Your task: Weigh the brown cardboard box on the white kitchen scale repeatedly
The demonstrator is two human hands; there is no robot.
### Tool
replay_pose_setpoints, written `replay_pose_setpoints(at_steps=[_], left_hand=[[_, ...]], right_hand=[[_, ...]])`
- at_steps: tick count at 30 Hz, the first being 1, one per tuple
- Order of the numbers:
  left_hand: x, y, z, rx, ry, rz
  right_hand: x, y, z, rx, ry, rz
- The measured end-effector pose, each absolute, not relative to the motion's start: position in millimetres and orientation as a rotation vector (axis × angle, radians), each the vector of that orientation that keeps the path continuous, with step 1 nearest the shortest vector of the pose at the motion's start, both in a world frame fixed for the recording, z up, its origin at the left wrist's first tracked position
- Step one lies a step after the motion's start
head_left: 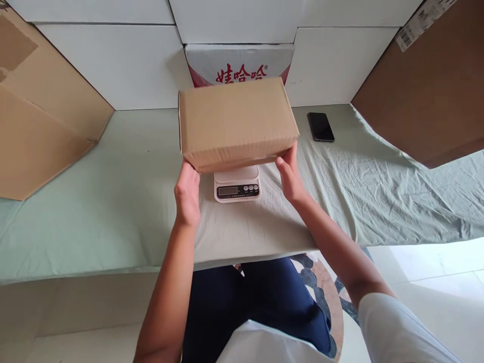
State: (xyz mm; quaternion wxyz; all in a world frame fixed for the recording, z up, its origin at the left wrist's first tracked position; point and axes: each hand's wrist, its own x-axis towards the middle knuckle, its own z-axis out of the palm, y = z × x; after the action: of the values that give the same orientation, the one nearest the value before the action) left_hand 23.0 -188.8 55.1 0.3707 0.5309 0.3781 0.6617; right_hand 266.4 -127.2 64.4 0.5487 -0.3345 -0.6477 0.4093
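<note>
A table under a pale green cloth [124, 201] spans the room before me. Large brown cartons stand at either side: the left carton [56, 121] and the right carton [434, 96]. Between them a seated person holds a closed cardboard box [236, 121] over a small white scale [242, 197]. The box sits a little askew and hides much of the scale; I cannot tell whether they touch.

The left hand [188, 191] grips the near left corner, its fingertips hidden. The right hand [290, 174] pinches the near right corner, thumb on the front; its other fingers are mostly hidden, so I cannot tell their spread.

To steady it, I judge, both ends want equal support, with the box level, centred over the scale, and fingers out from between them.

Behind it, a printed carton [238, 54] reads "娃哈哈" in red, with ®. The scale's front carries a display and three buttons, their lettering too small to read. A dark phone [321, 126] lies to the right. A barcode label [419, 25] marks the right carton.
</note>
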Motion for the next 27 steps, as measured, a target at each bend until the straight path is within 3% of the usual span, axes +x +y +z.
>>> replay_pose_setpoints(at_steps=[6,27], left_hand=[[23,-208,37,1.385,0.993,1.715],[13,-190,33,1.414,1.023,1.617]], right_hand=[[266,-145,38,-0.792,-1.567,0.966],[258,-139,29,-0.837,-1.521,1.0]])
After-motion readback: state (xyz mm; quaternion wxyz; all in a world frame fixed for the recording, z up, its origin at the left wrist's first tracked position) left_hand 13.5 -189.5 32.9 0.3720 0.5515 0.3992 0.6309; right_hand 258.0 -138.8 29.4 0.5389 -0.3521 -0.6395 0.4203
